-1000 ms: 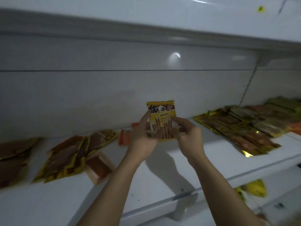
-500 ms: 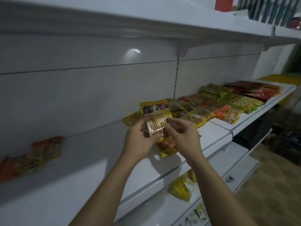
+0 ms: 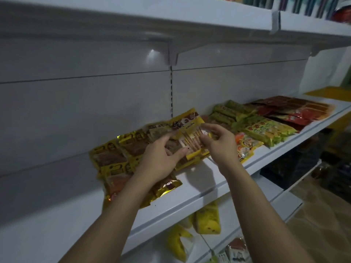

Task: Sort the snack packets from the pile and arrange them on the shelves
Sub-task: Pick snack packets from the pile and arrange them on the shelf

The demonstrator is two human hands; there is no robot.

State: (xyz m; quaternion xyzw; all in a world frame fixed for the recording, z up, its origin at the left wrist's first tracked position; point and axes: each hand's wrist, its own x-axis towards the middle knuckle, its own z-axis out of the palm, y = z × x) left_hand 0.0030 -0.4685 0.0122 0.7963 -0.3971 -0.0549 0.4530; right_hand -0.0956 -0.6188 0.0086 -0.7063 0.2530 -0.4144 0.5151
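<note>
A yellow and brown snack packet (image 3: 190,133) with stick pictures is held low over the white middle shelf (image 3: 191,192), above a row of similar yellow packets (image 3: 114,158). My left hand (image 3: 161,158) pinches its lower left side, thumb on the front. My right hand (image 3: 218,141) pinches its right edge between thumb and fingers. To the right lie green packets (image 3: 228,112), yellow-green packets (image 3: 269,130), an orange packet (image 3: 245,147) and red packets (image 3: 296,109).
A white upper shelf (image 3: 190,18) hangs overhead with goods along its top edge. A slotted upright (image 3: 171,88) divides the back panel. Yellow bags (image 3: 207,219) lie on the lower shelf. The floor and dark crates show at the right.
The view swung right along the shelf. Both hands carried the packet from upright in the air down and tilted onto the row of yellow packets.
</note>
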